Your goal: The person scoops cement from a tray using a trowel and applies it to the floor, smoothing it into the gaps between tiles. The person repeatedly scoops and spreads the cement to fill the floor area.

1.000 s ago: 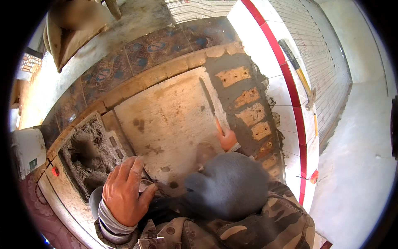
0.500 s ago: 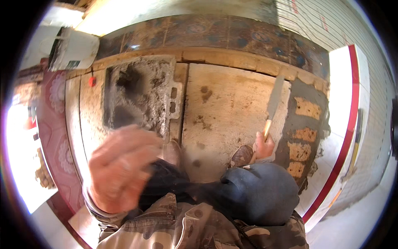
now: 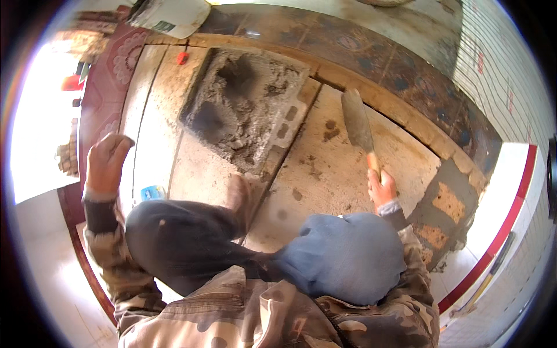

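Note:
My right hand [image 3: 383,189] is wrapped round the wooden handle of a trowel [image 3: 357,120]. The grey blade points away from me, above a pale board [image 3: 325,156]. Left of the trowel lies a flat tray [image 3: 288,124] with slots in its edge, holding wet grey mortar [image 3: 246,136] with dark hollows. My left hand [image 3: 107,163] is raised at the left, apart from the tray. Its fingers are bent together; whether something small is between them is hidden. Grey mortar [image 3: 432,216] surrounds exposed brick faces at the right, beyond the board's edge.
A white bucket [image 3: 183,17] stands at the far left. A small red object [image 3: 183,57] lies beside the tray, and a blue-and-white packet [image 3: 152,192] is near my left knee. Dark patterned tiles [image 3: 325,37] run along the far side. A yellow-handled tool [image 3: 484,290] is at the right.
My left hand has moved out to the left, away from the tray's near side. The trowel has swung to point up and left. The whole view has turned and shifted.

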Demonstrator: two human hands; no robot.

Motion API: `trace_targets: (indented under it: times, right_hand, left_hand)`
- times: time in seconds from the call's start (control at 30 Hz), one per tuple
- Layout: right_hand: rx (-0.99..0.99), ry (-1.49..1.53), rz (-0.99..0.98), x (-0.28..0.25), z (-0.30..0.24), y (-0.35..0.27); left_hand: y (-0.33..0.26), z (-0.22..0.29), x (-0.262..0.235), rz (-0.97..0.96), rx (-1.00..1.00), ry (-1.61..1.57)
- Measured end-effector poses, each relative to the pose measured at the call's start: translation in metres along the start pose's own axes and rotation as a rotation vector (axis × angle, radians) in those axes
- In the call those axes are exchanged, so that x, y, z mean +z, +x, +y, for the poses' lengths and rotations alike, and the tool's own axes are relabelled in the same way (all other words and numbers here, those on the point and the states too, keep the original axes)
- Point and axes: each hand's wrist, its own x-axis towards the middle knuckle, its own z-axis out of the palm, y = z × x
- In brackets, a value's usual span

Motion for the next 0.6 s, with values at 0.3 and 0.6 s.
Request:
trace_targets:
  times: [0.3, 0.6]
  right_hand:
    - [0.295, -0.418, 0.067, 0.039, -0.056, -0.091]
    - [-0.175, -0.964, 0.294, 0.136, -0.056, -0.113]
  left_hand:
    - [0.069, -0.318, 0.199, 0.018, -0.608, -0.672]
    - [0.218, -0.341, 0.294, -0.105, -0.376, -0.257]
